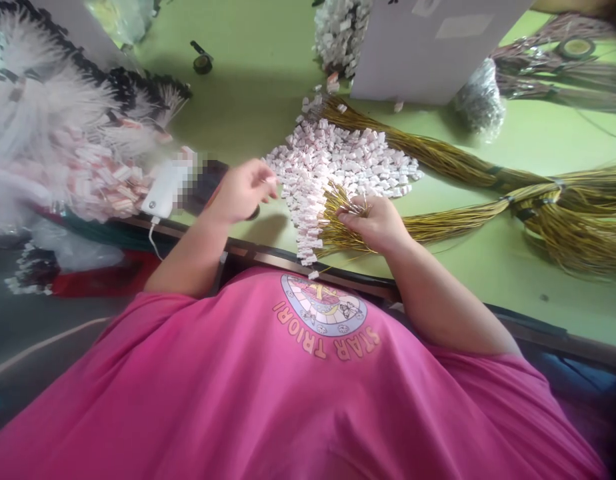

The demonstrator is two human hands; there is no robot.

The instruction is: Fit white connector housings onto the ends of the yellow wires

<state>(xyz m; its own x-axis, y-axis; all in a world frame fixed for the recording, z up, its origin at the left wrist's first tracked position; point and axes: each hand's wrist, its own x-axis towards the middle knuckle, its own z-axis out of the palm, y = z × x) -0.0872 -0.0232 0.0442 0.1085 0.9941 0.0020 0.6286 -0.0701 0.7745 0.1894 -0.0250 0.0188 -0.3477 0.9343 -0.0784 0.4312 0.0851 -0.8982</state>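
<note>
My right hand (381,227) is closed round the ends of several thin brown-yellow wires (438,223), whose tips poke out past the thumb and fingers. Left of it, my left hand (243,190) hovers just over the table edge with thumb and fingertips pinched together. What the pinch holds, if anything, is too small to make out. A heap of small white plastic connectors (338,157) lies between and behind both hands. Some connectors form a row (308,230) running down to the front edge, by the wire ends.
Tied wire bundles (548,193) stretch to the right. A pale upright box (428,50) stands behind, beside a clear plastic bag (483,100). At left are bundled white wires with connectors (113,177) and a white power bank (163,190) with a cable. A tape roll (203,63) lies farther back.
</note>
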